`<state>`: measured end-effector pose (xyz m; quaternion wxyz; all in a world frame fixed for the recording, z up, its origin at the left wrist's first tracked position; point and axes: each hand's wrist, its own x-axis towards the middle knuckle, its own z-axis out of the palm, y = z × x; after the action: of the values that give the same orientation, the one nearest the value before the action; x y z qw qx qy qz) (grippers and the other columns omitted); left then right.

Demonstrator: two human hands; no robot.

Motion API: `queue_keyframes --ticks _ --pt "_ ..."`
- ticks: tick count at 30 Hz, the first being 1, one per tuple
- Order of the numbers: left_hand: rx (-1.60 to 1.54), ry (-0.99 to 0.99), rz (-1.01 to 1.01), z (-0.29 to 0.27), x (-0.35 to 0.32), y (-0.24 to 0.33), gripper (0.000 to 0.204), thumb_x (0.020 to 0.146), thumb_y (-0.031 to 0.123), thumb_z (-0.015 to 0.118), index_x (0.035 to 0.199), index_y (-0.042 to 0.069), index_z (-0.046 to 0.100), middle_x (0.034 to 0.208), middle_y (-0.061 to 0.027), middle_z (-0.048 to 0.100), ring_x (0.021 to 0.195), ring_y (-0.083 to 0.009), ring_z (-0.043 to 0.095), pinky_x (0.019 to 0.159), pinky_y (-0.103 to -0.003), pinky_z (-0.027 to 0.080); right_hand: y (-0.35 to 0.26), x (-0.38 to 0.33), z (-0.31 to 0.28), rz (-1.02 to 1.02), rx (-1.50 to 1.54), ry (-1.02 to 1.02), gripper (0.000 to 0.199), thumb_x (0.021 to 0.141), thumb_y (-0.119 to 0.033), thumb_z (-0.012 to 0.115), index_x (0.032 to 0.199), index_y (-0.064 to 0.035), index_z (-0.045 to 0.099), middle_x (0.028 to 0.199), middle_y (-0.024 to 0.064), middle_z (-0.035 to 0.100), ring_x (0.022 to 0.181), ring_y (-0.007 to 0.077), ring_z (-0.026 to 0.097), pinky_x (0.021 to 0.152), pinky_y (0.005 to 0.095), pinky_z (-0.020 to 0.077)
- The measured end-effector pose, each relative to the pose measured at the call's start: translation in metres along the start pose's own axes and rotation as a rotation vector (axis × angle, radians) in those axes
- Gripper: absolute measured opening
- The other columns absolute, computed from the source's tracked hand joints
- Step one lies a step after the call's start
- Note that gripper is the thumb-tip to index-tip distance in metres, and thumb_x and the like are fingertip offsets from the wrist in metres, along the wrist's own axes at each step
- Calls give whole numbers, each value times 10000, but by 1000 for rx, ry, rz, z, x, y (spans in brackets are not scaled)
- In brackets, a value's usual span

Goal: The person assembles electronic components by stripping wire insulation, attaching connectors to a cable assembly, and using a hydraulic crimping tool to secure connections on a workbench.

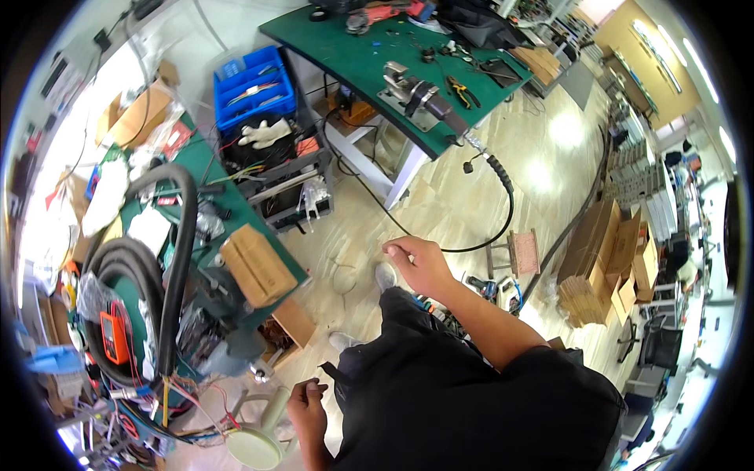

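My right hand [420, 265] hangs over the floor in front of my body, its fingers curled in with nothing seen in them. Low at my left side is my left hand [308, 410], fingers also bent together and no held thing showing. Neither hand touches anything I can make out. Beyond the right hand, a black hose [509, 206] loops down from a metal cylinder-shaped tool [424, 98] on a plate at the green table's edge. A black strap end [330, 369] sticks out near the left hand. The round pale seat of a stool [255, 446] is beside it.
The green table [314, 35] bears pliers [462, 92] and a red power tool [382, 14]. At left, another bench carries a thick coiled black hose [182, 267], a cardboard box [258, 265] and an orange meter [114, 337]. A blue bin [253, 90] stands behind; flattened cartons [593, 267] lie right.
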<state>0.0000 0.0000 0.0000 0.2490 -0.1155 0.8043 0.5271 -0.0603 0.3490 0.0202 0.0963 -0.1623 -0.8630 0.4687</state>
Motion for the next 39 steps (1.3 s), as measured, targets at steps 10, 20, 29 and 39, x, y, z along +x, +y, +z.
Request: queue_keyframes --ticks 10,20,29,39 --pt "125 -87 11 146 94 158 233 996 134 511 1034 -57 640 885 -114 718 861 -164 669 757 -272 498 106 145 -133 53 137 286 174 955 -125 594 1010 5 696 920 144 716 768 211 685 676 297 509" --pt "230 -112 74 256 165 271 208 982 119 536 1056 -52 629 912 -158 721 886 -208 703 805 -307 529 163 255 -232 175 198 311 218 987 -150 570 1048 28 681 912 77 710 795 104 619 731 258 496" --pt "320 -90 100 295 200 319 185 961 121 566 1035 -33 638 886 -152 720 843 -223 712 770 -319 535 189 319 -241 177 209 284 223 953 -140 606 1079 36 658 923 149 709 829 193 699 727 310 526" --pt "184 -23 -131 287 202 317 220 960 147 570 1070 -28 645 954 -164 716 930 -223 697 804 -340 541 177 376 -212 24 54 140 263 957 -196 600 1113 7 660 989 152 709 891 211 681 795 326 525"
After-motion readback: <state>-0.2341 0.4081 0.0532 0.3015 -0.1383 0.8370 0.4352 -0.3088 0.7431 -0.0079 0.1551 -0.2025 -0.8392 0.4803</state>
